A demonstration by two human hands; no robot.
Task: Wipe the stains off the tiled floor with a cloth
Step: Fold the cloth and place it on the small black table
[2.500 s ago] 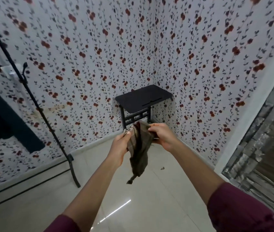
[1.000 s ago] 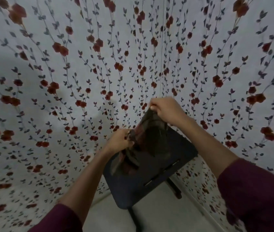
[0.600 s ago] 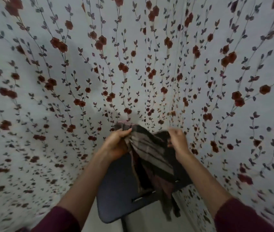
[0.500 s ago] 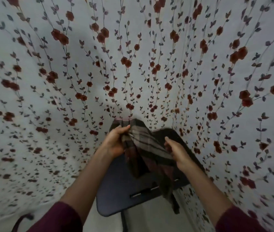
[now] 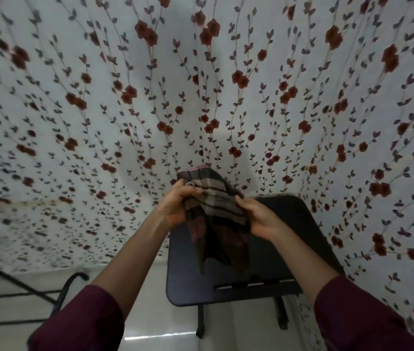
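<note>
A dark checked cloth (image 5: 213,214) in brown and grey hangs between my two hands at chest height, above a small black table. My left hand (image 5: 178,206) grips its upper left part with curled fingers. My right hand (image 5: 256,219) holds its right edge, fingers tucked behind the fabric. The loose lower end of the cloth dangles over the tabletop. A strip of glossy pale tiled floor (image 5: 155,333) shows at the bottom; no stain is visible there.
The black table (image 5: 276,272) stands in the corner on thin legs, right below my hands. Flowered wallpaper (image 5: 200,97) fills both walls. A black metal stand's foot (image 5: 66,290) curves onto the floor at lower left.
The view has tilted down a little, showing more floor and the stand's foot. My hands have drawn closer together on the cloth, bunching it; my right hand now holds its edge.
</note>
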